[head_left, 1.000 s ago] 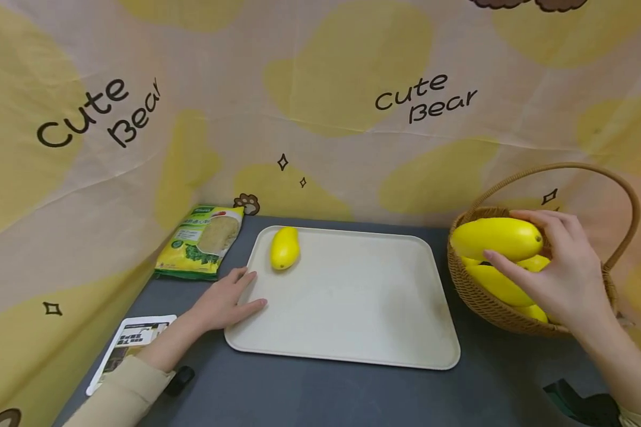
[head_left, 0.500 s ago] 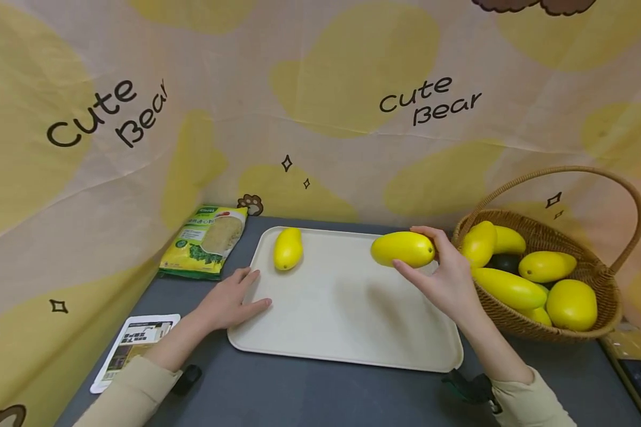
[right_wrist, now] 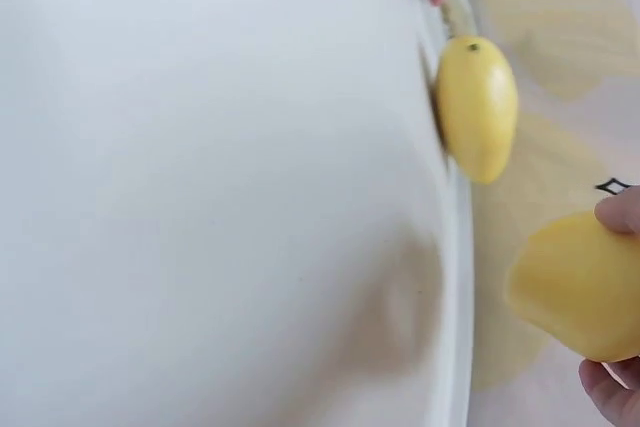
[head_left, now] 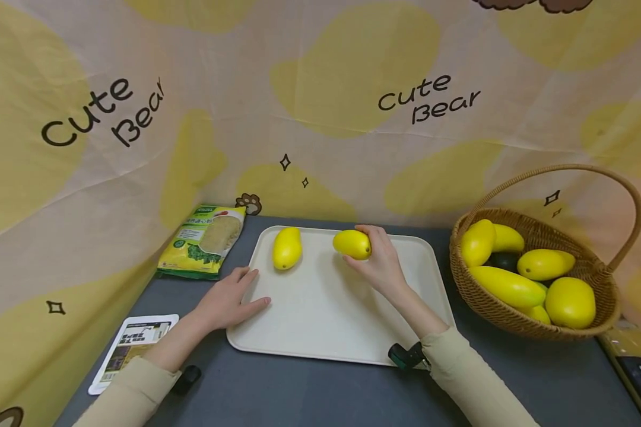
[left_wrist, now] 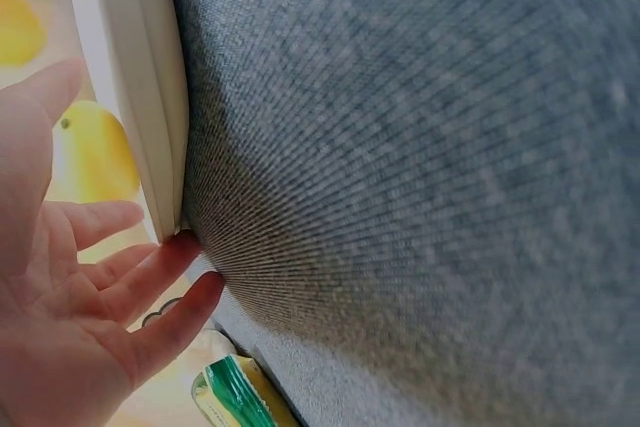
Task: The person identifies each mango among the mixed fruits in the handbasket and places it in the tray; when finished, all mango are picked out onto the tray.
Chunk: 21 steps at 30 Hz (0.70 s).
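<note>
Gripping a yellow fruit (head_left: 350, 244) above the tray (head_left: 310, 326) near twelve o'clock, the right hand (head_left: 380, 261) seems to be mid-placement; the next move likely calls for lowering it clear of the other fruit (head_left: 287, 248) at ten. The left hand (head_left: 234, 301), fingers loosely extended, touches the tray at nine.

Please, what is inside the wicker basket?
Inside the wicker basket are several yellow fruits and a partly covered dark item. Whatever lies beneath them is covered and cannot be seen.
</note>
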Motion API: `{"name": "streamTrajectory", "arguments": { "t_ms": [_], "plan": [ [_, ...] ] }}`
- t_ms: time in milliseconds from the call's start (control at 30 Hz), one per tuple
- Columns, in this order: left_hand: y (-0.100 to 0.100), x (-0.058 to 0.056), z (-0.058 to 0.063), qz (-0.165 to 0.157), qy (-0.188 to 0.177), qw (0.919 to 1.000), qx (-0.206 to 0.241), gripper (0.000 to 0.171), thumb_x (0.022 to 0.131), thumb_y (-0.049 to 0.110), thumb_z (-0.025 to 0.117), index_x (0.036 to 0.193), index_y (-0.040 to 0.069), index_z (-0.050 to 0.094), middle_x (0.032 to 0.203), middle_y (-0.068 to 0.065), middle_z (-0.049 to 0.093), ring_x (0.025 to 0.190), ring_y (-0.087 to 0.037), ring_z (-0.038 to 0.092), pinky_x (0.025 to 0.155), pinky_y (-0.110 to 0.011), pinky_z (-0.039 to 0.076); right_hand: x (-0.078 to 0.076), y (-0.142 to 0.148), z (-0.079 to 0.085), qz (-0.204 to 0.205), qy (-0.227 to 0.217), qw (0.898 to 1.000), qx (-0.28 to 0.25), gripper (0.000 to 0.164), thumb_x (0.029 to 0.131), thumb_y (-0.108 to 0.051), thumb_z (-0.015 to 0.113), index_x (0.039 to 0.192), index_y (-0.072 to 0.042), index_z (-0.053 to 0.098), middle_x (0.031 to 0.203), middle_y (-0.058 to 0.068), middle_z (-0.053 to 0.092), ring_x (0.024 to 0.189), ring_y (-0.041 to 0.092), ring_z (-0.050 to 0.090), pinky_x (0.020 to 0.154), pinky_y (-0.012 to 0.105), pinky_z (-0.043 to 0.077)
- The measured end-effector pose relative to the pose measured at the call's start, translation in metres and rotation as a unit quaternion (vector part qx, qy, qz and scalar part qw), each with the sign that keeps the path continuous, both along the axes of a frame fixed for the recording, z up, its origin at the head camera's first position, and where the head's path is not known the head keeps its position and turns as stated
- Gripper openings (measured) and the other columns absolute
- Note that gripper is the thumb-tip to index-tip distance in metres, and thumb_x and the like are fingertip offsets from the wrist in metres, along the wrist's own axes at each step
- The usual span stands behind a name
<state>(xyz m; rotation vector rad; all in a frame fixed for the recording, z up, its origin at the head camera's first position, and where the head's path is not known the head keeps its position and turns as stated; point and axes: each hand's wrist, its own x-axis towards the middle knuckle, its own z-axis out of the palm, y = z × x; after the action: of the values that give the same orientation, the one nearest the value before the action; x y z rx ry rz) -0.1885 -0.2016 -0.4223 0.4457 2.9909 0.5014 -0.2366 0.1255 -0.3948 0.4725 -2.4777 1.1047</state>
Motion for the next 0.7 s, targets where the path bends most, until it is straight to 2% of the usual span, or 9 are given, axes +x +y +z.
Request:
{"name": "streamTrajectory", "arguments": {
  "t_ms": [167, 333, 533, 700],
  "plan": [
    [-0.001, 0.0, -0.001, 0.0, 0.004, 1.0, 0.001, 0.08, 0.09, 0.058, 0.058, 0.144, 0.0, 0.044, 0.143, -0.027, 0.041, 0.119, -0.045, 0.05, 0.095, -0.059, 0.043, -0.017, -0.013, -0.008, 0.002, -0.012, 0.999, 0.03, 0.059, 0.076, -0.013, 0.084, 0.126, -0.003, 0.053, 0.122, 0.013, 0.052, 0.109, 0.029, 0.048, 0.095, 0.046, 0.043],
    [-0.002, 0.0, -0.002, 0.001, 0.01, 0.9999, 0.0, 0.08, 0.09, 0.058, 0.059, 0.143, 0.0, 0.045, 0.142, -0.027, 0.042, 0.118, -0.044, 0.051, 0.094, -0.058, 0.044, -0.027, -0.021, -0.015, 0.003, -0.025, 0.997, 0.067, 0.059, 0.077, -0.012, 0.083, 0.126, -0.003, 0.052, 0.123, 0.014, 0.05, 0.111, 0.031, 0.047, 0.097, 0.046, 0.042],
    [-0.002, 0.0, -0.003, -0.003, 0.016, 0.9999, 0.0, 0.077, 0.09, 0.056, 0.06, 0.142, 0.001, 0.046, 0.141, -0.027, 0.043, 0.117, -0.044, 0.052, 0.094, -0.057, 0.044, -0.032, -0.026, -0.024, 0.002, -0.036, 0.992, 0.121, 0.058, 0.079, -0.017, 0.081, 0.127, -0.006, 0.05, 0.126, 0.011, 0.048, 0.115, 0.029, 0.046, 0.098, 0.044, 0.044],
    [-0.003, -0.001, -0.004, -0.003, 0.016, 0.9999, 0.0, 0.078, 0.09, 0.057, 0.059, 0.142, 0.001, 0.046, 0.141, -0.026, 0.043, 0.116, -0.043, 0.052, 0.094, -0.057, 0.045, -0.03, -0.028, -0.026, 0.02, -0.03, 0.988, 0.15, 0.057, 0.08, -0.017, 0.08, 0.127, -0.008, 0.05, 0.129, 0.012, 0.047, 0.118, 0.03, 0.046, 0.096, 0.046, 0.046]
  ]
}}
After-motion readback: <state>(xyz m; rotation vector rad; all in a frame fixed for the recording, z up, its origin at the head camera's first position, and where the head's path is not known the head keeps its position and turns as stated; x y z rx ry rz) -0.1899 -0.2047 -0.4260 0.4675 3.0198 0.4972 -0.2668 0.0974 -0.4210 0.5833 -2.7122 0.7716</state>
